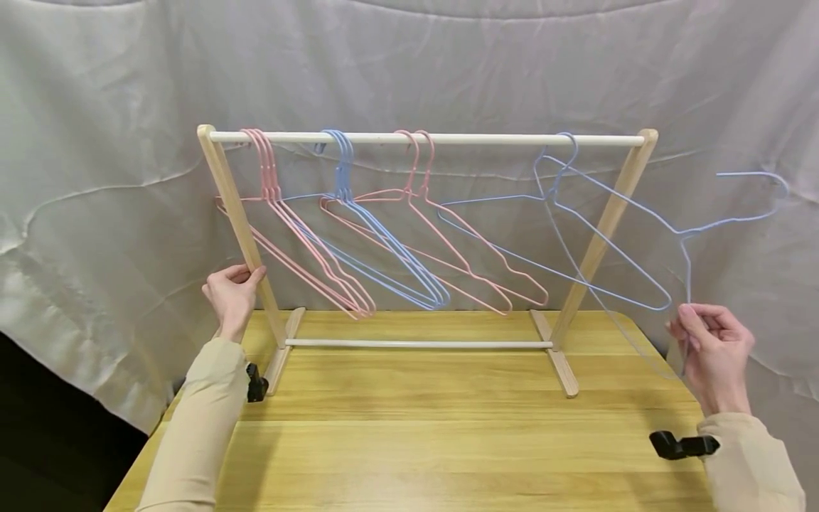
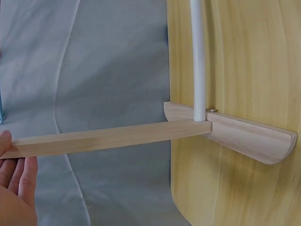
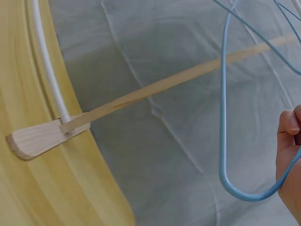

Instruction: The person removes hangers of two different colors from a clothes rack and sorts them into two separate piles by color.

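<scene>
My left hand (image 1: 232,295) pinches the left wooden post (image 1: 233,206) of a clothes rack partway up, thumb on one side and fingers on the other. In the left wrist view the post (image 2: 108,136) runs out from between the thumb and fingers. At the far right, my right hand (image 1: 719,348) grips a blue hanger (image 1: 688,277) by one lower corner. This hanger is tilted, its hook up at the right and clear of the rod; its frame overlaps the right post in the head view. In the right wrist view its rounded end (image 3: 223,117) curves into the hand.
From the white rod (image 1: 486,139) hang several pink hangers (image 1: 269,171), a blue bunch (image 1: 343,171), two pink hangers (image 1: 432,153) and one blue hanger (image 1: 576,151). The rack's feet (image 1: 566,377) stand on a wooden table (image 1: 416,434). A grey curtain (image 1: 448,71) hangs behind.
</scene>
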### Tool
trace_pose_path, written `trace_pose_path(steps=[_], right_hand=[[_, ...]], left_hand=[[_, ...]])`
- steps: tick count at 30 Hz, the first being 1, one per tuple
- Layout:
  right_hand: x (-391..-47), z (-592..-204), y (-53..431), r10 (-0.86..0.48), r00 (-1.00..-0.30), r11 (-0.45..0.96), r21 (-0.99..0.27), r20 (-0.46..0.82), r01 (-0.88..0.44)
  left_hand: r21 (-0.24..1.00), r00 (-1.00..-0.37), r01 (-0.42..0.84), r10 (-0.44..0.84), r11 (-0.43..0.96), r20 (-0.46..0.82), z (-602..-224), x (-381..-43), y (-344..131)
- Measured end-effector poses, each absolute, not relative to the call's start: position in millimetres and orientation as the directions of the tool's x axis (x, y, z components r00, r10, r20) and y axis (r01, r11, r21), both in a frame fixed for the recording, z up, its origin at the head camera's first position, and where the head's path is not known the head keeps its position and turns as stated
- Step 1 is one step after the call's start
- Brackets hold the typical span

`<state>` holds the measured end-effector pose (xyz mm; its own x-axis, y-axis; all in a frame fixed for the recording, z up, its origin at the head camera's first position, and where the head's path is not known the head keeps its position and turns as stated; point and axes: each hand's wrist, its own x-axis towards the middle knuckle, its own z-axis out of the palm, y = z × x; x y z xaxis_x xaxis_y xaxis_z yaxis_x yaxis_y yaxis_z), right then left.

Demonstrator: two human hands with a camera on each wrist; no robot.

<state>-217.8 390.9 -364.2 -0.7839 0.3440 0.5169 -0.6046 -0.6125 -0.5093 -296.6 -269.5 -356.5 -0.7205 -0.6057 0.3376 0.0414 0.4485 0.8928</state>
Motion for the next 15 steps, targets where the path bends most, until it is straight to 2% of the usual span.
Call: trace_pose_path(steps=[5, 15], right_hand=[[-214, -382, 394, 0.392, -0.764, -0.676, -0.403, 0.512, -0.617], [-203, -412, 405, 0.351, -0.809, -0.825, -0.253, 0.472, -0.506]], left_hand=[[0.902, -0.734, 0.054, -0.595, 0.428, 0.326, -358, -297, -271], [0.881, -0.715, 0.038, -0.603, 0.471, 0.353, -359, -298, -269]])
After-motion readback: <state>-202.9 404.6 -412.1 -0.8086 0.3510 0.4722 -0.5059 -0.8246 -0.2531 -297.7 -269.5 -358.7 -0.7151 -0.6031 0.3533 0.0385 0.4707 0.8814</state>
